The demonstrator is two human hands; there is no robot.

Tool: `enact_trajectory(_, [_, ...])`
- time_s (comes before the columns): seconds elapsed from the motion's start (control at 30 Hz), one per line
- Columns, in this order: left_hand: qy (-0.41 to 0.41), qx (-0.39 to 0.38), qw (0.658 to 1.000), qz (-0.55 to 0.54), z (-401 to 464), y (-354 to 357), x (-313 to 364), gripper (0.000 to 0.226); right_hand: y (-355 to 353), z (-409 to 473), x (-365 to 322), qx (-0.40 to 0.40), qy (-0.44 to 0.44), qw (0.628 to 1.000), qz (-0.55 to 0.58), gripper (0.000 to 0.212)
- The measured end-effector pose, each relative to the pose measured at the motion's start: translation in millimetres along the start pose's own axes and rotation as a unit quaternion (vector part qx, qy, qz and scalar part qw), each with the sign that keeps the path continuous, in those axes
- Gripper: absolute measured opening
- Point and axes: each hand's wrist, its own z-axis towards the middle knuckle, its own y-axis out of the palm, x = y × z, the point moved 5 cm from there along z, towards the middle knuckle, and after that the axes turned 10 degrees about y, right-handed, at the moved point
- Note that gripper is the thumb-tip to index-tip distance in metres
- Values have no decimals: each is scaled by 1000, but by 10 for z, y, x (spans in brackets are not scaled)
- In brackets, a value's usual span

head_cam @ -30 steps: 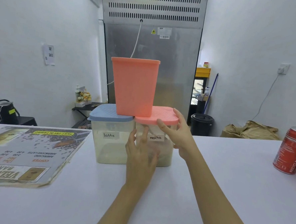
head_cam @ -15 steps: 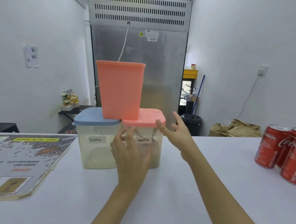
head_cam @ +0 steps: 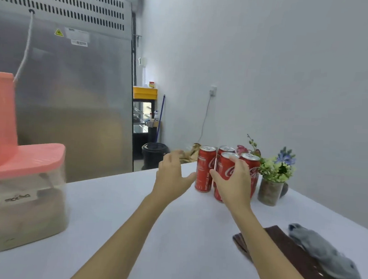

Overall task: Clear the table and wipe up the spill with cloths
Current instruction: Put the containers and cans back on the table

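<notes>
Light is bright, even and diffuse, casting barely any shadow on the white table [head_cam: 114, 210]. The stainless refrigerator [head_cam: 73, 102] shows soft, smeared reflections. Motion blur softens the mocha container [head_cam: 23, 207] at the left edge and the grey cloth [head_cam: 331, 256] at the table's right edge. Wide-angle distortion tilts the walls.

mocha tub [head_cam: 24, 198]: blurred, cut left | grey cloth [head_cam: 331, 256]: cut right
</notes>
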Motion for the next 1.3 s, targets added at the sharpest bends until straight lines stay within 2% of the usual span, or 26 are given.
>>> enact_trajectory(0.13, [0,-50,999,-10,452,447,79,74,-42,384,137,-54,-19,991,-118,80])
enact_trajectory(0.2, [-10,-76,997,20,634,626,87,72,22,483,167,-89,-35,977,-188,75])
enact_trajectory(0.27, [-24,-102,994,38,745,806,41,63,80,504,179,-90,-54,970,-219,66])
enact_trajectory(0.33, [-34,-117,992,33,778,929,-4,54,95,502,169,-55,-68,976,-200,60])
enact_trajectory(0.43, [-1,-70,998,0,785,950,-21,44,109,482,160,-20,-81,987,-136,54])
enact_trajectory(0.57, [-20,-35,999,-19,801,834,31,35,232,399,131,-84,-70,991,-74,53])
enact_trajectory(0.63, [-36,2,999,-39,760,754,72,30,242,366,103,-89,-70,992,-51,52])
enact_trajectory(0.73, [-56,62,994,-66,652,621,22,37,150,336,55,-85,-54,995,-18,44])
enact_trajectory(0.87, [-107,107,986,-66,474,208,-146,43,103,225,-114,-119,-33,992,27,48])
enact_trajectory(1.1, [-138,70,987,45,210,-800,-440,51,496,-260,-694,-209,-35,976,43,53])
enact_trajectory(1.23, [-173,28,978,114,-52,-1132,-695,51,838,-599,-913,-266,-43,961,70,60])
enact_trajectory(1.3, [-186,32,973,133,-162,-1261,-798,49,1000,-722,-971,-293,-40,951,90,63])
